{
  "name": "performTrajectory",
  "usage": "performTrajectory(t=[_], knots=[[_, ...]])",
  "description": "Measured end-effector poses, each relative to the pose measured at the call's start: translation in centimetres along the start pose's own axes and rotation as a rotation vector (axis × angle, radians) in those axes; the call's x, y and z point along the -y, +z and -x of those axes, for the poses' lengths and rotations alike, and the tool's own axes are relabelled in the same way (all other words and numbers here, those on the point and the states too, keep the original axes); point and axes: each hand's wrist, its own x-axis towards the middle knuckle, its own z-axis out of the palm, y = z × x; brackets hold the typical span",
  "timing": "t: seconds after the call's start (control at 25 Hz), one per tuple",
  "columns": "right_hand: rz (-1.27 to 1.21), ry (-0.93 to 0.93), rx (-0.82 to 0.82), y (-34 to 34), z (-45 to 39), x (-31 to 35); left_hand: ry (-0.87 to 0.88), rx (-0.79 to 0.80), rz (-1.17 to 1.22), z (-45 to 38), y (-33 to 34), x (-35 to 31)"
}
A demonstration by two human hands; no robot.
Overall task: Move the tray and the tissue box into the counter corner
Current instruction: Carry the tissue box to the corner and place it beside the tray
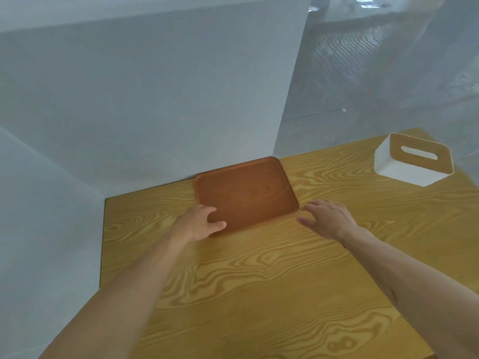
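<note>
- One counter point(259, 294), wood-grained, spreads under both outstretched forearms.
- One tray point(246, 194), brown and flat, lies ahead of and between the hands, its far edge against the wall.
- One tissue box point(413, 160) sits well to the right of the right hand.
- Left hand point(199, 222) grips the tray's near left corner, thumb on top.
- Right hand point(328, 216), open with fingers spread, hovers just beside the tray's near right corner.

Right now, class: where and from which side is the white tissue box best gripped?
Grip the tissue box across its long white side walls, coming down from above; it stands upright and apart from the tray, with free counter around it.
</note>
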Motion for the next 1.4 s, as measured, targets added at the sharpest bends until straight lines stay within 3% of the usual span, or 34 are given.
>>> performTrajectory(t=[0.24, 0.44, 0.92, 1.12, 1.4], knots=[[-0.027, -0.1, -0.206, -3.3, 6.1, -1.4, 0.296, -0.06, -0.208, 1.8, -2.7, -7.8], [-0.03, -0.086, -0.336, -3.4, 14.0, -7.3, 0.516, -0.178, -0.327, 4.6, -0.3, -17.4], [-0.097, 0.235, -0.386, 1.8, 35.5, -26.6, 0.728, -0.146, -0.381, 11.2, 13.6, -39.6], [-0.153, 0.272, -0.386, 3.6, 37.1, -30.1, 0.786, -0.149, -0.481, 10.7, 15.8, -43.7], [-0.175, 0.245, -0.339, 3.4, 33.0, -34.5, 0.71, -0.106, -0.541, 5.1, 15.3, -46.4]])
